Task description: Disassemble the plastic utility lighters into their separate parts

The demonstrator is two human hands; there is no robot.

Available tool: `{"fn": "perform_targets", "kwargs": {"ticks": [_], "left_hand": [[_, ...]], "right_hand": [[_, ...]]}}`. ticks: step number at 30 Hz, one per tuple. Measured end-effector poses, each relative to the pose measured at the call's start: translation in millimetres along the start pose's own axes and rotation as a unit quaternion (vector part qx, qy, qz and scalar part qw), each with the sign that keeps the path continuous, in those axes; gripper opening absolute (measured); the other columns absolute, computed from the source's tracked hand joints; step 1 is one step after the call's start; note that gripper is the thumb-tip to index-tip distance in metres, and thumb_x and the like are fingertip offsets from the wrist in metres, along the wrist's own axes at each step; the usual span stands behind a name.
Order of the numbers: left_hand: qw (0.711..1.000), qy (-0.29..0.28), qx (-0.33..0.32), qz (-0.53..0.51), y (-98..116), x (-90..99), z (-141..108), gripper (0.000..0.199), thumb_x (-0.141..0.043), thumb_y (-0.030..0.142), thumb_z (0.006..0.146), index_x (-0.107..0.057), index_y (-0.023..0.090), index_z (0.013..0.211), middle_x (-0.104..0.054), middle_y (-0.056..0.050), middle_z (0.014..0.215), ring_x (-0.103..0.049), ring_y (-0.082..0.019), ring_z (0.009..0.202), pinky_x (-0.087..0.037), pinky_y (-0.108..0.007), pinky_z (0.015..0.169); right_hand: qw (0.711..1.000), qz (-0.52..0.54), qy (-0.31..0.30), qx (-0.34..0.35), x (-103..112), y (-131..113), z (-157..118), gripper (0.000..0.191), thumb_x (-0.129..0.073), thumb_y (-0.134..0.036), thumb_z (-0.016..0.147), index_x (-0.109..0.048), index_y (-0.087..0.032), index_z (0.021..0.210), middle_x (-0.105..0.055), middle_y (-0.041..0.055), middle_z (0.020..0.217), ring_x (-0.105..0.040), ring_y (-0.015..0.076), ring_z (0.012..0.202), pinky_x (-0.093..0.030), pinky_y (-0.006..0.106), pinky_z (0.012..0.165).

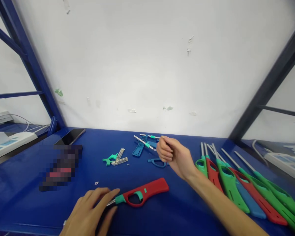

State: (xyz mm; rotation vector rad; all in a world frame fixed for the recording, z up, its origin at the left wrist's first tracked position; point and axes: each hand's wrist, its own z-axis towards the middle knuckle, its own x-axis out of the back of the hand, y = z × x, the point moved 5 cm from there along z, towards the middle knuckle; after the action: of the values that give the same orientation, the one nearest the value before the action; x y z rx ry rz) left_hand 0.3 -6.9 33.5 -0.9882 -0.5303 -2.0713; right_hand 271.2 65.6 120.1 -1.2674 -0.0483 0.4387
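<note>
A red gas lighter with a teal trigger and collar lies on the blue table, its handle to the right. My left hand is around its metal tube, with thumb and forefinger on either side just below the collar. My right hand is curled closed over the loose lighter parts at the back; whatever its fingers hold is hidden. Close to it lie metal tubes with teal collars, a blue handle shell and a blue trigger-guard piece.
Several assembled lighters in green, red and blue lie fanned out at the right. Teal triggers and clear fuel tanks are left of centre. A phone and a blurred dark item are at the left. A white wall stands behind.
</note>
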Motion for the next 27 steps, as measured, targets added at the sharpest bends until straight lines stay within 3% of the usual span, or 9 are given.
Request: {"fn": "perform_targets", "kwargs": {"ticks": [2,5,8,12,19,21,24,27], "left_hand": [[1.000,-0.006,0.014,-0.022,6.9,-8.0,2.1,0.035,-0.057,0.050,0.107,-0.068,0.037,0.137,-0.077,-0.001,0.124,-0.078,-0.022,0.107,-0.065,-0.030,0.090],[0.998,-0.001,0.007,-0.062,15.9,-15.4,9.0,0.029,-0.050,0.048,0.111,-0.073,0.036,0.126,-0.079,0.002,0.111,-0.079,-0.016,0.094,-0.064,-0.022,0.085],[0.997,0.017,-0.003,-0.071,13.8,-11.1,15.3,0.031,-0.045,0.044,0.114,-0.073,0.034,0.120,-0.081,0.004,0.104,-0.081,-0.013,0.091,-0.062,-0.017,0.085],[0.999,0.020,-0.016,-0.028,7.2,0.1,19.6,0.034,-0.041,0.042,0.115,-0.065,0.031,0.136,-0.083,0.004,0.108,-0.082,-0.014,0.094,-0.062,-0.017,0.084],[0.997,-0.049,-0.051,0.025,10.9,-2.5,16.7,0.041,-0.034,0.049,0.115,-0.062,0.033,0.141,-0.077,0.001,0.106,-0.081,-0.016,0.071,-0.064,-0.023,0.059],[0.996,-0.060,-0.058,0.022,11.7,-3.6,15.9,0.041,-0.033,0.047,0.116,-0.063,0.033,0.141,-0.076,0.000,0.104,-0.080,-0.015,0.071,-0.063,-0.022,0.057],[0.996,-0.031,-0.073,0.038,12.3,-1.4,14.8,0.041,-0.035,0.045,0.116,-0.065,0.030,0.140,-0.076,-0.001,0.099,-0.081,-0.017,0.079,-0.062,-0.023,0.057],[0.997,-0.011,-0.073,0.038,11.1,-2.2,12.0,0.041,-0.037,0.047,0.115,-0.067,0.032,0.140,-0.076,-0.001,0.100,-0.080,-0.018,0.085,-0.063,-0.025,0.067]], "right_hand": [[0.998,0.052,-0.004,-0.018,0.2,5.6,-2.8,0.051,-0.057,-0.048,0.101,-0.032,-0.025,0.063,-0.022,-0.0082,0.057,-0.012,0.0131,0.053,-0.016,0.030,0.051],[0.993,0.112,-0.006,-0.031,-0.3,4.7,-7.3,0.052,-0.060,-0.044,0.099,-0.031,-0.024,0.062,-0.022,-0.0080,0.056,-0.014,0.0119,0.051,-0.018,0.028,0.050],[0.986,0.162,0.008,-0.023,1.7,-1.4,-10.4,0.051,-0.061,-0.041,0.098,-0.030,-0.023,0.063,-0.021,-0.0078,0.057,-0.013,0.0121,0.052,-0.019,0.026,0.049],[0.973,0.229,0.020,0.006,2.3,-3.3,-11.6,0.049,-0.058,-0.037,0.100,-0.033,-0.023,0.060,-0.020,-0.0071,0.055,-0.012,0.0130,0.051,-0.020,0.026,0.048],[0.980,0.195,0.025,0.020,-3.7,4.6,-12.0,0.050,-0.057,-0.042,0.098,-0.033,-0.024,0.058,-0.021,-0.0064,0.053,-0.014,0.0132,0.049,-0.019,0.028,0.048],[0.982,0.186,0.019,0.026,-5.9,5.2,-12.6,0.050,-0.056,-0.042,0.099,-0.033,-0.023,0.059,-0.021,-0.0063,0.053,-0.016,0.0130,0.049,-0.020,0.028,0.048],[0.983,0.179,0.013,0.022,-9.2,8.1,-13.7,0.050,-0.054,-0.042,0.100,-0.033,-0.023,0.059,-0.021,-0.0061,0.052,-0.017,0.0127,0.048,-0.022,0.028,0.049],[0.983,0.183,0.008,0.015,-11.5,11.0,-14.8,0.050,-0.053,-0.040,0.101,-0.034,-0.023,0.058,-0.023,-0.0059,0.052,-0.018,0.0124,0.048,-0.022,0.028,0.049]]}}
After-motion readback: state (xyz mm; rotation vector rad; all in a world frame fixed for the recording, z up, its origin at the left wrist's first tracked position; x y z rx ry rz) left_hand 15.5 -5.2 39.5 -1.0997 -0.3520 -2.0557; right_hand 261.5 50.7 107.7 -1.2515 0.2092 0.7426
